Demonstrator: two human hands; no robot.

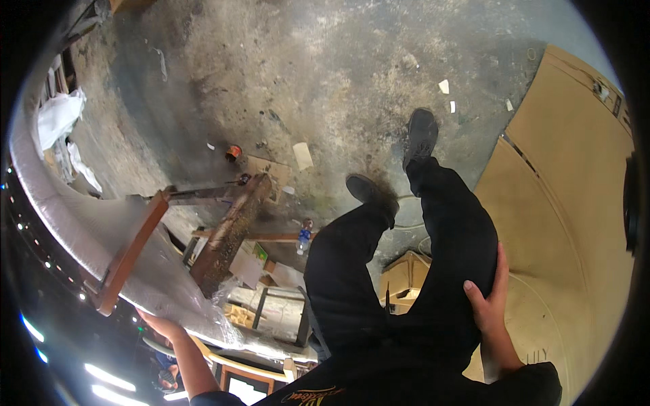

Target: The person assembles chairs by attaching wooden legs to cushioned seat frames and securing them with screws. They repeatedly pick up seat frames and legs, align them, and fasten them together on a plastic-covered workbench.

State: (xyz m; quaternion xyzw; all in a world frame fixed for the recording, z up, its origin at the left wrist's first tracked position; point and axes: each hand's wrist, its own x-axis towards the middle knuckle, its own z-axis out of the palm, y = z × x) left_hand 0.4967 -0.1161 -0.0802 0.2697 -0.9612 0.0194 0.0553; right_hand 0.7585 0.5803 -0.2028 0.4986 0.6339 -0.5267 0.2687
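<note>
My left hand (161, 326) reaches out at the lower left, its fingers stretched against the lower edge of a long, curved piece wrapped in clear plastic (145, 287). Close to those fingertips is the lower end of a reddish-brown wooden bar (133, 247), which lies across the wrapped piece. My right hand (489, 298) rests on the outer side of my right thigh, thumb apart from the fingers, holding nothing. My legs (440, 237) in black trousers are spread.
A worn wooden beam (230, 233) stands left of my legs, near a plastic bottle (303, 238) and an open can (233, 153). Large cardboard (562, 183) covers the right side. Paper scraps (302, 155) lie on the stained concrete floor (325, 68). A person (168, 375) shows at the lower left.
</note>
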